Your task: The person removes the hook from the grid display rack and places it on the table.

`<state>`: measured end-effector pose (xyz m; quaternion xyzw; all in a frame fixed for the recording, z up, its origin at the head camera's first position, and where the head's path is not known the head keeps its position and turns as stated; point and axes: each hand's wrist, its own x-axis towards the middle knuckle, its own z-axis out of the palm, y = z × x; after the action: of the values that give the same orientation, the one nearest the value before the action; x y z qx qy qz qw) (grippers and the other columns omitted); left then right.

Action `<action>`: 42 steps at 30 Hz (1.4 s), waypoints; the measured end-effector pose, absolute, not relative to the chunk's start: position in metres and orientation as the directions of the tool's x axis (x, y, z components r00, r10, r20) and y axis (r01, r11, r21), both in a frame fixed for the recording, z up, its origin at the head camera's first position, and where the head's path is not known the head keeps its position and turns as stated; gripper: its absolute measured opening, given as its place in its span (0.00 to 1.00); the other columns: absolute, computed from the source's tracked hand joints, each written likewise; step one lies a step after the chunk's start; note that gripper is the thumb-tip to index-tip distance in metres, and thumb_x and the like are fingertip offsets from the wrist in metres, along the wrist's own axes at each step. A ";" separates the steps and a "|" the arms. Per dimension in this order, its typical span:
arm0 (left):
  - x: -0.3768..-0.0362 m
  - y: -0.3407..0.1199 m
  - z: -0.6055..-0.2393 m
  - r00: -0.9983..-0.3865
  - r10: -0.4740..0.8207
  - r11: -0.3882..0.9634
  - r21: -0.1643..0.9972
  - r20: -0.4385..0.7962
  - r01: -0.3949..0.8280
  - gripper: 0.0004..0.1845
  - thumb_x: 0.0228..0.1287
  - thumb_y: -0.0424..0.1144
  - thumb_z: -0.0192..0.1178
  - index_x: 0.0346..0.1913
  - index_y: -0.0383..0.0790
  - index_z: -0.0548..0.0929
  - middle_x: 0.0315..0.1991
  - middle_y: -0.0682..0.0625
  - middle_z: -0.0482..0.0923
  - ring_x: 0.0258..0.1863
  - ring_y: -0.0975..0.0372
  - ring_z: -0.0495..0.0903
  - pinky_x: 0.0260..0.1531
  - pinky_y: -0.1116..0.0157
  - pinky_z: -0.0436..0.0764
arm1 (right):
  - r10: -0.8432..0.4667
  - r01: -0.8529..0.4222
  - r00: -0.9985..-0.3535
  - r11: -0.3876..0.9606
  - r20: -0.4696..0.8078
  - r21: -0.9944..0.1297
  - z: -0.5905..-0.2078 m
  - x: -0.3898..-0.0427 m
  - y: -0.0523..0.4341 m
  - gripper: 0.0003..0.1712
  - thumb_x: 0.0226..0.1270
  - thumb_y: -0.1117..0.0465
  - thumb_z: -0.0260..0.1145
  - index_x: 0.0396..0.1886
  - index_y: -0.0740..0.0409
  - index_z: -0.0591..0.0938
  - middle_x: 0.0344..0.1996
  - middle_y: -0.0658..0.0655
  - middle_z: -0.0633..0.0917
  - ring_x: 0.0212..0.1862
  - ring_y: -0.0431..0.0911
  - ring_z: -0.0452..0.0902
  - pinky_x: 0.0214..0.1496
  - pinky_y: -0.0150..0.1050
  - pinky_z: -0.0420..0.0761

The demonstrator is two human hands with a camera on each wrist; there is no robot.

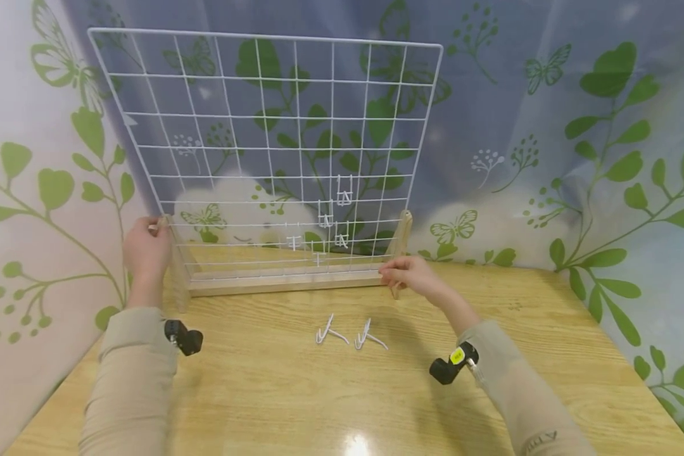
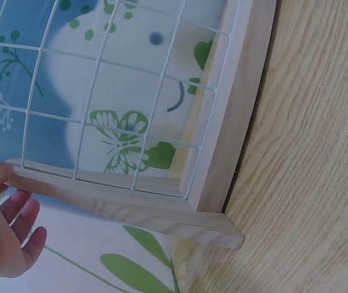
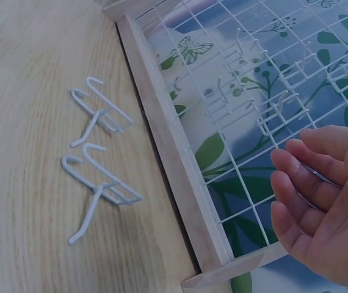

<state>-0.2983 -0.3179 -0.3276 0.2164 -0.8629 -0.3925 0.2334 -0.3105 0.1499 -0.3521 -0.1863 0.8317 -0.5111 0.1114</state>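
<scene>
A white wire grid panel [image 1: 269,116] stands upright in a wooden stand [image 1: 285,283]. My left hand [image 1: 147,248] pinches the top of the stand's left upright; in the left wrist view, the fingertips of that hand [image 2: 6,226] are at the end of the upright. Near the stand's lower right corner is my right hand [image 1: 413,277], its fingers loosely bent. In the right wrist view nothing sits in the right hand [image 3: 320,195], which is in front of the grid. Several white wire hooks [image 1: 344,197] hang on the grid's lower right part.
Two more white wire hooks, a left one [image 1: 329,330] and a right one [image 1: 369,335], lie on the wooden table [image 1: 273,386] in front of the stand. Behind and beside the table hangs a leaf-patterned cloth [image 1: 507,126].
</scene>
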 end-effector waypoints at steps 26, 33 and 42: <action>-0.297 -0.318 -0.327 -0.824 -0.529 0.655 0.715 0.204 -0.243 0.29 0.71 0.52 0.34 0.61 0.33 0.68 0.50 0.35 0.74 0.50 0.41 0.71 0.51 0.47 0.66 | -0.267 -0.272 -0.946 0.336 0.186 -0.902 -0.269 -0.339 0.109 0.17 0.69 0.60 0.56 0.53 0.64 0.76 0.42 0.63 0.81 0.44 0.53 0.75 0.40 0.36 0.76; -0.297 -0.319 -0.328 -0.824 -0.527 0.675 0.691 0.206 -0.259 0.27 0.71 0.49 0.35 0.61 0.34 0.68 0.50 0.35 0.74 0.50 0.41 0.71 0.49 0.47 0.68 | -0.247 -0.312 -0.940 0.347 0.235 -0.885 -0.255 -0.345 0.097 0.19 0.68 0.56 0.58 0.53 0.63 0.76 0.38 0.57 0.81 0.39 0.49 0.75 0.36 0.33 0.74; -0.293 -0.317 -0.325 -0.841 -0.508 0.667 0.702 0.185 -0.248 0.25 0.71 0.47 0.37 0.62 0.32 0.66 0.52 0.34 0.73 0.51 0.41 0.70 0.50 0.46 0.66 | -0.250 -0.255 -0.953 0.367 0.169 -0.895 -0.251 -0.355 0.083 0.20 0.68 0.55 0.58 0.55 0.62 0.77 0.33 0.54 0.79 0.30 0.40 0.70 0.32 0.32 0.71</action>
<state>-0.2934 -0.3171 -0.3249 0.2114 -0.8938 -0.3489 0.1862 -0.3548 0.0828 -0.2508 -0.1528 0.8266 -0.5416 -0.0023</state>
